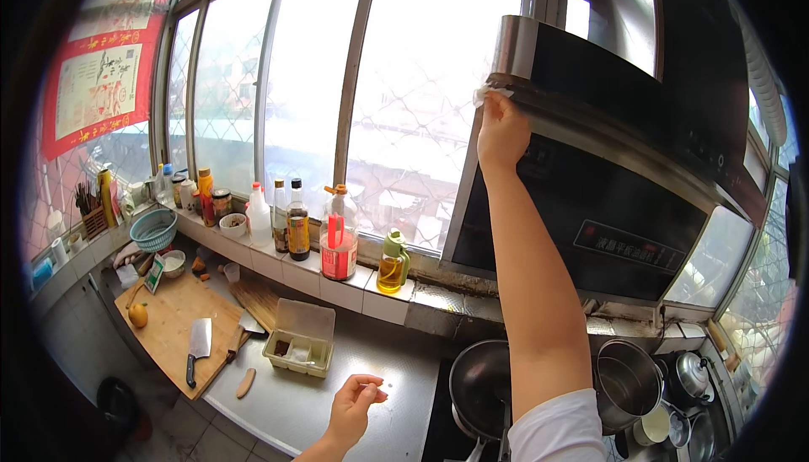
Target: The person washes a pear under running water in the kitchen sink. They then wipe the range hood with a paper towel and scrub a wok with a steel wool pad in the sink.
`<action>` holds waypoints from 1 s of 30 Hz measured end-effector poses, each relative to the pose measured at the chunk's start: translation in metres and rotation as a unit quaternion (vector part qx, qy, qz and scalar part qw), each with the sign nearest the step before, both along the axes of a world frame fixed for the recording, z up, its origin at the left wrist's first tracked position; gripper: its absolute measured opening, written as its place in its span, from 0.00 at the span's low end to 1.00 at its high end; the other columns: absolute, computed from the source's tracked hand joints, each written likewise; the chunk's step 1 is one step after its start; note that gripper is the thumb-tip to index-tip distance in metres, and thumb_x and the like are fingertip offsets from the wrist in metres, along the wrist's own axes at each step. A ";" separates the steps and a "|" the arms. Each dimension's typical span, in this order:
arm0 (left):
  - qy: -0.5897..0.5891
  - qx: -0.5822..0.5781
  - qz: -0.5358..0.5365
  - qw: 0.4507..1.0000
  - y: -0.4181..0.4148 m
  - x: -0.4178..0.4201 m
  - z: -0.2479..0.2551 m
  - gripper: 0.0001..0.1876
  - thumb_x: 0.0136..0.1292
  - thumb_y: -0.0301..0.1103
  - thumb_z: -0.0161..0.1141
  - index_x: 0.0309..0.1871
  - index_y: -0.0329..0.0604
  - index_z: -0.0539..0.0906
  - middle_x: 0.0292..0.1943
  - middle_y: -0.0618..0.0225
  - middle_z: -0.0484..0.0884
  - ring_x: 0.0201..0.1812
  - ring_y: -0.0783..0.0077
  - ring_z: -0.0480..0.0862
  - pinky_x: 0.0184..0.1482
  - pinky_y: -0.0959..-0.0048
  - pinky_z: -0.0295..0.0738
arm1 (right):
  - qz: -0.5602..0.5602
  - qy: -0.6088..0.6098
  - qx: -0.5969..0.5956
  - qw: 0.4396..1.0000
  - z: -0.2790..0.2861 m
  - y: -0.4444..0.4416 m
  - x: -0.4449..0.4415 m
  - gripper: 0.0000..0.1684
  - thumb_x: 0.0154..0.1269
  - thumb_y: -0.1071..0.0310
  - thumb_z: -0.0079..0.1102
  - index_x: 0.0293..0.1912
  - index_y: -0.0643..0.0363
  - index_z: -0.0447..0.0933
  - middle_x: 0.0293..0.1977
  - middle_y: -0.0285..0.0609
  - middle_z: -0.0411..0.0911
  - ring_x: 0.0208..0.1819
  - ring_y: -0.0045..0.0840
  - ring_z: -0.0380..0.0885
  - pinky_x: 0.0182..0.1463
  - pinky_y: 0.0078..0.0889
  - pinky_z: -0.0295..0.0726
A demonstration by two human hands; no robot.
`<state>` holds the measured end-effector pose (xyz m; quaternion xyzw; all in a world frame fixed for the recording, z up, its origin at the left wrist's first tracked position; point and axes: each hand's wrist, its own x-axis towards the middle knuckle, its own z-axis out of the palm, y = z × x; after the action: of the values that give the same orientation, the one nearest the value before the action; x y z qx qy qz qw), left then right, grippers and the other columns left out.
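Note:
My right hand [504, 133] is raised and pinches a crumpled white tissue or cloth [485, 92] against the left edge of the black range hood [588, 209], just below its metal corner. My left hand [354, 406] hangs low over the metal counter [278, 402], fingers curled and close together; nothing shows in it. A seasoning box [298, 357] with its clear lid raised stands to the left of that hand. Under my right arm lies a black wok [480, 386] on the stove, partly hidden by the arm.
A cutting board [170, 329] holds a cleaver [200, 339] and an orange-yellow fruit [138, 315]. Bottles line the tiled sill, among them an oil jug [393, 263] and a large plastic bottle [339, 244]. A deep metal pot [629, 376] and other cookware stand at right.

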<state>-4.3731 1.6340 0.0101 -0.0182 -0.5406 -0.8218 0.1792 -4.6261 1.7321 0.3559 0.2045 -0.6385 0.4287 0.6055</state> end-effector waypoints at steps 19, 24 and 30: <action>-0.076 0.000 0.006 0.997 -0.007 0.030 -0.031 0.10 0.68 0.33 0.49 0.46 0.37 0.74 0.41 0.66 0.76 0.42 0.78 0.77 0.49 0.75 0.72 | 0.766 -0.452 0.078 0.450 -0.246 -0.021 0.103 0.07 0.66 0.68 0.52 0.44 0.57 0.73 0.38 0.38 0.76 0.40 0.23 0.76 0.43 0.29 0.74; -0.076 0.005 0.031 0.997 -0.050 0.066 -0.035 0.10 0.68 0.33 0.48 0.47 0.37 0.73 0.43 0.67 0.75 0.42 0.78 0.77 0.49 0.76 0.73 | 0.785 -0.494 0.052 0.370 -0.278 -0.082 0.154 0.07 0.66 0.70 0.52 0.43 0.55 0.68 0.37 0.34 0.74 0.37 0.17 0.72 0.41 0.22 0.71; -0.125 0.005 0.091 0.988 -0.157 0.138 -0.041 0.10 0.69 0.33 0.47 0.47 0.38 0.73 0.44 0.69 0.75 0.42 0.78 0.77 0.49 0.76 0.73 | 0.768 -0.548 0.062 0.326 -0.331 -0.203 0.224 0.06 0.65 0.70 0.53 0.42 0.54 0.69 0.35 0.35 0.75 0.36 0.18 0.73 0.39 0.23 0.72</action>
<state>-4.2349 1.4768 -0.0313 0.1344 -0.5543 -0.8005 0.1842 -4.4020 1.5291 0.0254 0.3595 -0.4095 0.6774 -0.4940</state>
